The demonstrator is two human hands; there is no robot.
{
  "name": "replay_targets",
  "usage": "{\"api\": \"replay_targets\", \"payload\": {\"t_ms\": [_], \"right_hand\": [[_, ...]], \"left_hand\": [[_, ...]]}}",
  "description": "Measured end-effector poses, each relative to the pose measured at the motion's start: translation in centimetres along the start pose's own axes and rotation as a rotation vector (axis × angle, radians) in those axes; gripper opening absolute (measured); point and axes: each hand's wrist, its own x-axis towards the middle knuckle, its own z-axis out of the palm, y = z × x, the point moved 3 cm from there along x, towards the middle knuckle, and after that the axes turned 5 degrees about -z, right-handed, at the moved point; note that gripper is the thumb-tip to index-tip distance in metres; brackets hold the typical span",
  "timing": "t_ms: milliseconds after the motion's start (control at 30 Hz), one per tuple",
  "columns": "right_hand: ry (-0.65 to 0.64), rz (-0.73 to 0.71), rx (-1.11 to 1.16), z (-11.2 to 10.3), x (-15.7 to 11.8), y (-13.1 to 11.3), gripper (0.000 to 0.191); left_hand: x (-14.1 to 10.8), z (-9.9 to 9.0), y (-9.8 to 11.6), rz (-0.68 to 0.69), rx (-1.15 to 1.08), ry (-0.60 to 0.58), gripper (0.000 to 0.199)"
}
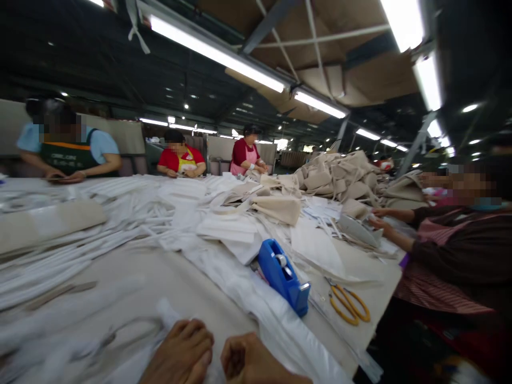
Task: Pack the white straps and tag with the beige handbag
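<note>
A long bench (192, 288) runs across the frame. White strips (80, 250) lie at left, folded white cloth (228, 226) mid-frame, beige bags (340, 178) heaped at upper right. A blue tape dispenser (284, 274) and yellow-handled scissors (349, 304) lie lower right beside clear plastic (276, 320).

Large dim workshop, long fluorescent tube lights (218, 53) under a dark roof, brown ceiling panels (320, 32), grey steel posts (416, 144), long pale worktop (200, 288), pale partition boards (128, 136) behind.
</note>
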Motion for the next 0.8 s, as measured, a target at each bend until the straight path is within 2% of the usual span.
{"api": "replay_targets", "payload": {"t_ms": [100, 200, 267, 367, 433, 533, 633, 700, 800], "right_hand": [[0.174, -0.115, 0.017, 1.5, -1.5, -2.0, 0.025], [0.143, -0.143, -0.065, 1.6, -3.3, -3.7, 0.004], [0.131, -0.122, -0.059, 1.1, -4.2, -4.0, 0.009], [0.134, -0.005, 0.074, 0.5, -5.0, -3.3, 0.014], [0.09, 0.085, 0.15, 0.4, -4.9, -2.8, 0.016], [-0.056, 0.19, 0.167, 0.6, -4.0, -2.4, 0.016], [-0.148, 0.226, 0.117, 1.2, -2.7, -2.3, 0.013], [-0.074, 0.194, 0.097, 1.7, -1.9, -2.3, 0.012], [0.115, 0.086, 0.127, 2.3, -1.8, -2.6, 0.013]], "left_hand": [[0.0, -1.1, 1.7, -0.118, -0.075, -0.178, 0.031], [0.2, -1.7, 2.3, -0.218, -0.113, -0.261, 0.029], [0.3, -1.9, 2.4, -0.244, -0.126, -0.286, 0.026], [0.3, -2.1, 2.5, -0.253, -0.138, -0.31, 0.024], [0.4, -2.0, 2.5, -0.259, -0.141, -0.32, 0.024], [0.5, -1.9, 2.5, -0.27, -0.135, -0.323, 0.025], [0.6, -1.7, 2.4, -0.265, -0.117, -0.329, 0.025], [0.7, -1.6, 2.4, -0.235, -0.122, -0.346, 0.024], [0.7, -1.8, 2.5, -0.178, -0.144, -0.385, 0.02]]}}
